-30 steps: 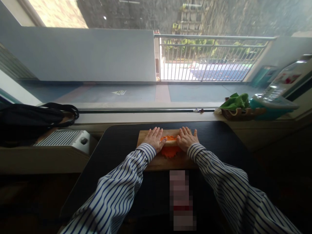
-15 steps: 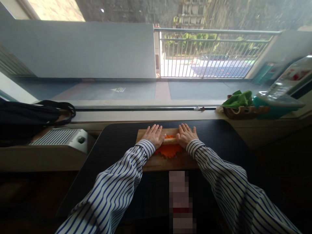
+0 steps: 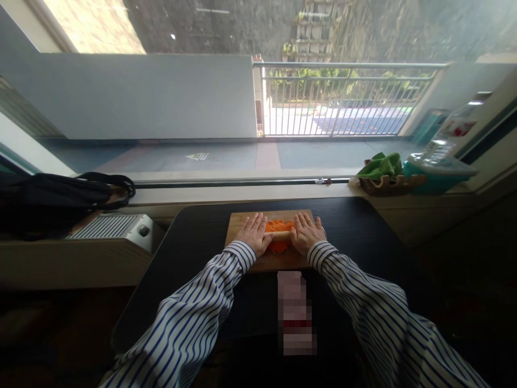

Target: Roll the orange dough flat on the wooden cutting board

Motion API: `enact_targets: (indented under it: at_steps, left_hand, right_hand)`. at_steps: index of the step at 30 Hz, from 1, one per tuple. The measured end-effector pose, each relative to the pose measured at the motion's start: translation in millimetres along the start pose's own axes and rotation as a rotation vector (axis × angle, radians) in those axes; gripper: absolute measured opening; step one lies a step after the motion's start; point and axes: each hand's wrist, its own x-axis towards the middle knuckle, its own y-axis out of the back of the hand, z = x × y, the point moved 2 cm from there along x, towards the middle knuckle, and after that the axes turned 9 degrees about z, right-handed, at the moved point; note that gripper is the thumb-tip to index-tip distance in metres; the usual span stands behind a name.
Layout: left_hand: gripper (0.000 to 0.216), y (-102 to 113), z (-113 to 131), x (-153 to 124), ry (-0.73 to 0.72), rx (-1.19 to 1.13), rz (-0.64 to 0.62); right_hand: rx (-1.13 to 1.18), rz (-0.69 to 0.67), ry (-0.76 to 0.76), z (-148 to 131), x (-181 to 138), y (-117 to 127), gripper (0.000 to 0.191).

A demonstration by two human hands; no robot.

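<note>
Orange doughy sheet (image 3: pixel 278 226) could tear if my left hand (image 3: pixel 253 234) and right hand (image 3: pixel 306 235), both open, press the pale wooden roller (image 3: pixel 279 236) unevenly.

The pale cylindrical rolling pin (image 3: pixel 281 236) looks like smooth wood, the orange doughy sheet (image 3: pixel 278 225) rough, the brown rectangular board (image 3: pixel 283 263) matt wood, the black round-cornered table (image 3: pixel 347 226) faintly grained, the clear bottle (image 3: pixel 447 134) glossy plastic.

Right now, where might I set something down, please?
Bare black tabletop shows left of the left hand and wooden board, and well right of the right hand, toward the table's edges. Crowded: mid-board, with both hands, rolling pin and orange material; the sill's right end, with basket and teal box.
</note>
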Motion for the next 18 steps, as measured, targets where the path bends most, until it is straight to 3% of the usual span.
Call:
enact_targets:
  at_steps: [8,18]
  left_hand:
    - [0.067,-2,9,-23,-0.039,0.019,0.041]
    - [0.065,-4,14,-55,-0.13,0.008,0.178]
  right_hand:
    - [0.022,0.131,0.067,1,-27,-7,0.058]
    - [0.007,0.168,0.14,0,-59,-5,0.056]
